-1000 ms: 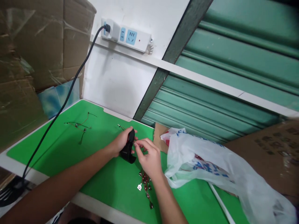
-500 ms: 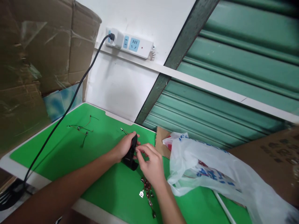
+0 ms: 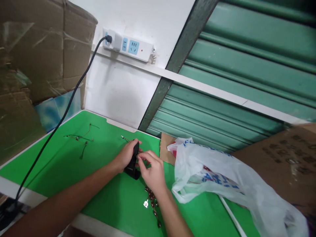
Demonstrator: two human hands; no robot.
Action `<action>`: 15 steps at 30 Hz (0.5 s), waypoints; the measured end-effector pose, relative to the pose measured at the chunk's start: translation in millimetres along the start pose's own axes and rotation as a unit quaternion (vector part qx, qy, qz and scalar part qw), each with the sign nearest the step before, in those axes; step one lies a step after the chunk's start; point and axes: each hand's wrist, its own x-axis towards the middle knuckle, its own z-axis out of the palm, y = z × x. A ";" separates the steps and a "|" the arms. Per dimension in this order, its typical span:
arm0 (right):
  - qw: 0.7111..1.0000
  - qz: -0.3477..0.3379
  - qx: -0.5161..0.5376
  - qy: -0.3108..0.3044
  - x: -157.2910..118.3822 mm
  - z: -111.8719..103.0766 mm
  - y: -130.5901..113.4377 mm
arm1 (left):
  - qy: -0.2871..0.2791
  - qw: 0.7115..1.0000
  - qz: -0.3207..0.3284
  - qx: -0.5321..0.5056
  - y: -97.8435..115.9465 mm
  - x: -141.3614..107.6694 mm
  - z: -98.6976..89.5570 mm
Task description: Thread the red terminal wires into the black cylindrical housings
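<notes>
My left hand (image 3: pixel 127 154) is closed around a curved black plastic casing (image 3: pixel 131 169), holding it tilted above the green table mat (image 3: pixel 106 197). Thumb and fingers of my right hand (image 3: pixel 151 168) pinch together at the casing's inner side; whatever sits between the fingertips is too small to make out. A thin wire with a small white connector (image 3: pixel 122 137) sticks out beyond my left hand. Beneath my right wrist lies a cluster of small shiny metal parts with reddish-brown pieces (image 3: pixel 153 204), one flat metal tab (image 3: pixel 145 204) beside it.
Several thin wires (image 3: pixel 77 138) lie on the mat at the left. A black power cable (image 3: pixel 61 120) runs from the wall socket strip (image 3: pixel 133 47) down across the table's left side. A white plastic bag (image 3: pixel 209 174) covers the right side, near a white rod (image 3: pixel 232 215). Cardboard (image 3: pixel 44 49) stands at left.
The whole view has shifted slightly, so everything sits a little further left. Both hands keep nearly the same hold on the casing, with the right fingertips still at its inner side.
</notes>
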 end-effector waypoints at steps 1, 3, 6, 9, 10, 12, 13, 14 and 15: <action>1.000 0.002 0.005 0.008 0.3 1.1 -1.0 | 0.002 1.000 0.008 0.002 0.4 -0.3 0.1; 1.000 0.006 0.010 0.024 1.0 1.8 -3.0 | -0.001 1.000 0.020 0.003 2.2 -1.5 0.8; 0.999 0.013 0.018 0.038 3.0 -2.1 -5.0 | -0.014 1.000 0.017 -0.011 6.1 -3.5 1.9; 0.998 0.019 0.025 0.051 5.4 -11.0 -5.1 | -0.019 0.999 -0.012 -0.023 9.4 -3.1 1.0; 0.998 0.022 0.027 0.058 6.1 -13.9 -4.8 | -0.015 0.999 -0.021 -0.024 10.0 -2.5 0.3; 0.998 0.023 0.024 0.059 6.9 -17.6 -3.6 | -0.011 0.999 -0.028 -0.022 10.7 -1.7 -0.7; 0.998 0.020 0.019 0.050 6.9 -18.1 -2.9 | -0.013 0.999 -0.030 -0.020 10.8 -1.6 -0.7; 0.999 0.014 0.012 0.036 6.8 -17.7 -2.1 | -0.016 0.999 -0.031 -0.017 10.8 -1.9 -0.4; 1.000 0.008 0.004 0.020 6.5 -16.7 -1.4 | -0.018 0.999 -0.029 -0.013 10.7 -2.5 0.2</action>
